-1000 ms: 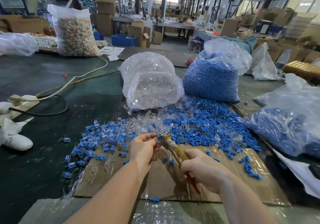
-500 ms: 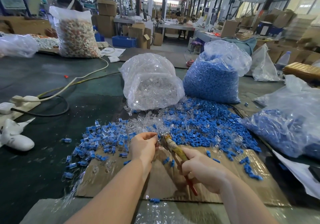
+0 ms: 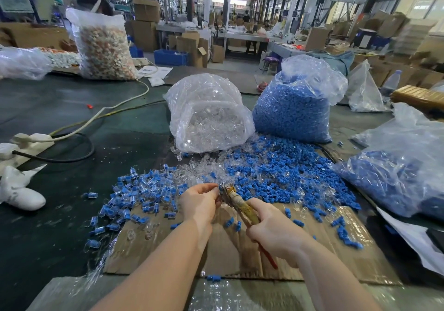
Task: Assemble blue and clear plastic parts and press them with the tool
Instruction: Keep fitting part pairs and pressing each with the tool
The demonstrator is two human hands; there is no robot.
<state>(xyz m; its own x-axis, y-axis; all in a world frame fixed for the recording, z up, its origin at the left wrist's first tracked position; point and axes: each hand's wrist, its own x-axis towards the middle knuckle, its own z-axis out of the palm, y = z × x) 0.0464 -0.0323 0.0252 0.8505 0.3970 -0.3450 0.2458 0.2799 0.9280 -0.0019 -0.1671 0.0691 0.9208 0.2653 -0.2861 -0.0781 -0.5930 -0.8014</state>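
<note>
While the right hand (image 3: 274, 231) wraps round the handles of the pliers-type tool (image 3: 240, 206), the left hand (image 3: 200, 201) pinches something small at the tool's nose, fingertips curled in tight. Part itself is too small and hidden to make out; probably one blue/clear piece. Tool handles look squeezed close together, a red tip showing below the right palm.

Containers:
- Clear bag (image 3: 209, 116), centre back, open mouth toward the camera, holds clear plastic parts; some spill out at its foot.
- Bag of blue parts (image 3: 295, 104) just right of it, upright, well filled.
- Third bag (image 3: 403, 164) at far right, lying slumped, also blue parts inside.
- Tall bag (image 3: 103, 49) at back left, mixed pale and orange bits.

Loose stock: pile of blue parts (image 3: 288, 178) mixed with clear ones, ahead of the hands. Assembled blue-and-clear pieces (image 3: 129, 198) scattered to the left, partly on the cardboard sheet (image 3: 240, 250), partly on the dark green table (image 3: 60, 118).

White shoe (image 3: 19, 193) at left edge, power strip (image 3: 31, 139) with cables behind it.
</note>
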